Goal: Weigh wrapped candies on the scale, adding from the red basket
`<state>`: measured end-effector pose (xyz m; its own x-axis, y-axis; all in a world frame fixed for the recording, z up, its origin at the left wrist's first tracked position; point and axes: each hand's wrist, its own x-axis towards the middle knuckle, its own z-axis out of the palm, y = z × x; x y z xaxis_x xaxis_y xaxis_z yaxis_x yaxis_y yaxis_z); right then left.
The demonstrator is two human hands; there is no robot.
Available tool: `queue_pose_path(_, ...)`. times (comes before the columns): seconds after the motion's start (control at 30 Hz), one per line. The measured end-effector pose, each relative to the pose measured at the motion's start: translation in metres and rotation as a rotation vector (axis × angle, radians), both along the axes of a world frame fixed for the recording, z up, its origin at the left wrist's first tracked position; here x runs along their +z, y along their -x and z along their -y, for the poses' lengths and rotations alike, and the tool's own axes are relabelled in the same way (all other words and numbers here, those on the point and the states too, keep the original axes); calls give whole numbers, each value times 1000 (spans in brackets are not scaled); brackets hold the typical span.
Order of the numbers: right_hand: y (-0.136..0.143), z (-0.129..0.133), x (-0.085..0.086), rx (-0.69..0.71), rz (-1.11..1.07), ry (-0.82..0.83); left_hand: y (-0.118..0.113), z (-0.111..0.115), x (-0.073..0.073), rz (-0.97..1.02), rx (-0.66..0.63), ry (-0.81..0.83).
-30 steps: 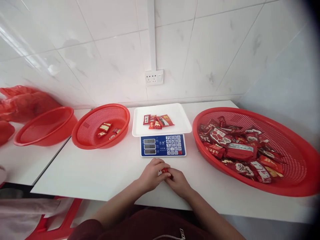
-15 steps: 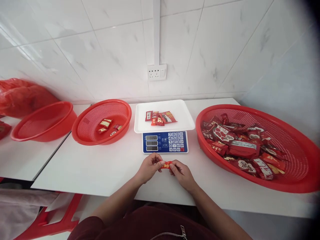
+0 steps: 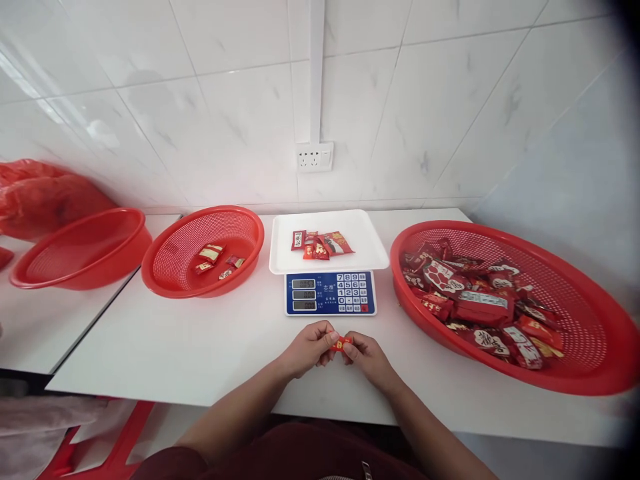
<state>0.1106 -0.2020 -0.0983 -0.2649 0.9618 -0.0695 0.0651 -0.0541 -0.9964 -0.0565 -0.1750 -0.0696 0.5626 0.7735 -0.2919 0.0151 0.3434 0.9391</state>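
Between my two hands is a small red wrapped candy (image 3: 341, 343) with yellow print. My left hand (image 3: 313, 348) pinches its left end, and my right hand (image 3: 369, 357) pinches the right end. Both are just in front of a digital scale (image 3: 330, 293) with a blue keypad panel. On the scale's white tray (image 3: 285, 257) lie several red snack packets (image 3: 316, 251), partly overlapping. The lower sides of my fingers are hidden.
To the right stands a large red sieve basket (image 3: 595, 320) heaped with wrapped snacks. A smaller red basket (image 3: 165, 257) on the left holds several packets. Beyond it are a red basin (image 3: 115, 243) and a red plastic bag (image 3: 45, 197). A wall socket (image 3: 315, 157) sits behind the scale.
My hands have shifted slightly right and closer together around the candy, whose print shows at a new angle. The whole view has tilted up a little.
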Motion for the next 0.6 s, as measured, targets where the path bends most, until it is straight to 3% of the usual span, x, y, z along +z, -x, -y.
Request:
queue_pose_path(0.2,-2,0,-2,-50,54,-58,-4,1,-6,-18,13,15)
queue_pose_path(0.37,-2,-1,-3,-39,54,-72,-3,1,-11,-42,-94,26)
queue_pose_path(0.6,-3,-2,-3,7,56,-50,0,0,-12,-62,-130,-101)
